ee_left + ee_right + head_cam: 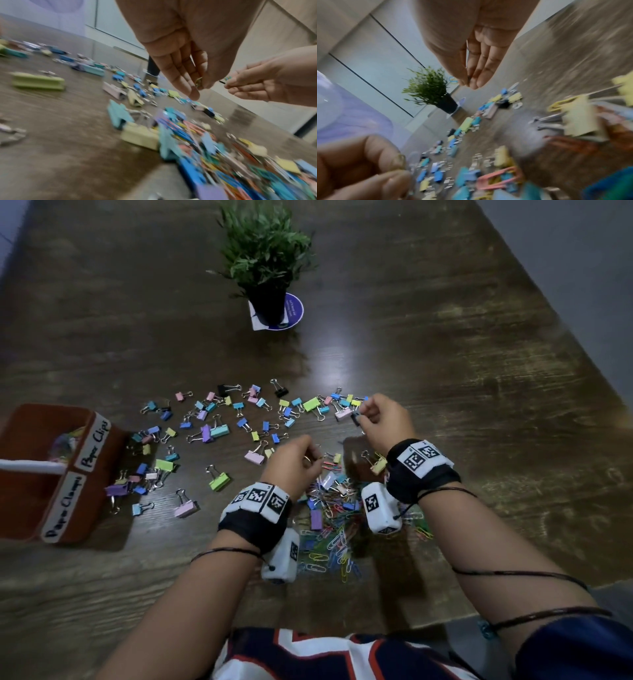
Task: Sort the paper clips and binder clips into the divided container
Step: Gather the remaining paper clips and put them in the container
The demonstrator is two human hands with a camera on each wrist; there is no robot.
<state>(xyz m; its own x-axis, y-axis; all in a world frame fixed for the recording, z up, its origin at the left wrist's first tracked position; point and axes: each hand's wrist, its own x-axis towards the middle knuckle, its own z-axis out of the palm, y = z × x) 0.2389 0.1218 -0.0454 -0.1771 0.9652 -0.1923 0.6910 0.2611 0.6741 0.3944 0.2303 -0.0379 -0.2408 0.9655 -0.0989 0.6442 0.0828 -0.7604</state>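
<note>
- Head view: from above, tilted forward and down over the bench (445, 354), both wrists close below, potted plant (265, 261) far beyond the fingers.
- Left wrist view: low, close along the fingers (181, 75), skimming the bench.
- Right wrist view: low, rolled sideways, close behind the fingers (479, 67).
- Shared by all: the clip scatter beneath the fingers.
</note>
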